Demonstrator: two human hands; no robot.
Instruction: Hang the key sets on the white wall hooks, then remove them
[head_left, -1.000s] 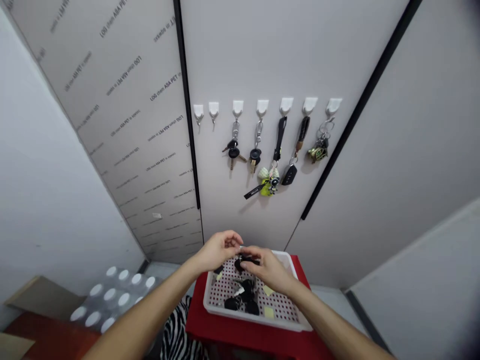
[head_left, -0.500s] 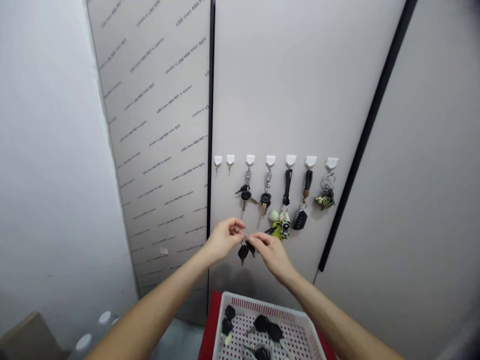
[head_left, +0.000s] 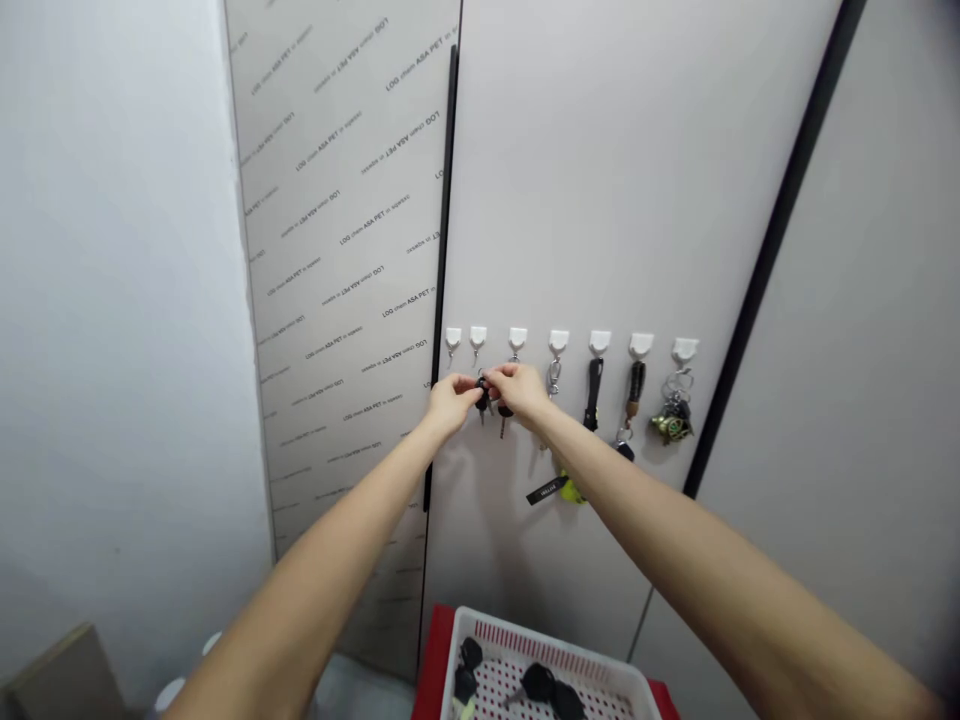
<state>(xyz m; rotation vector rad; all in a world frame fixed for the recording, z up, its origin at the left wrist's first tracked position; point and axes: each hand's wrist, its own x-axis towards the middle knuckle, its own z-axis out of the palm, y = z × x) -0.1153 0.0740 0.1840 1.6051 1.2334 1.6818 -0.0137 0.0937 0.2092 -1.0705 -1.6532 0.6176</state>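
Black-headed keys (head_left: 482,398), blades down, just below 2nd white hook (head_left: 478,336) from left.

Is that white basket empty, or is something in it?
Not empty: the white basket has black-headed keys inside. Its near part is out of frame.

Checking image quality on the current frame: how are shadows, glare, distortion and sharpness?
Head view: soft shadows on the pale door below the left hand and right hand, no harsh glare; head view: black strips spread apart upward, probably wide-angle perspective, and the right-hand corners darken; head view: the keys between the fingers look small and soft.
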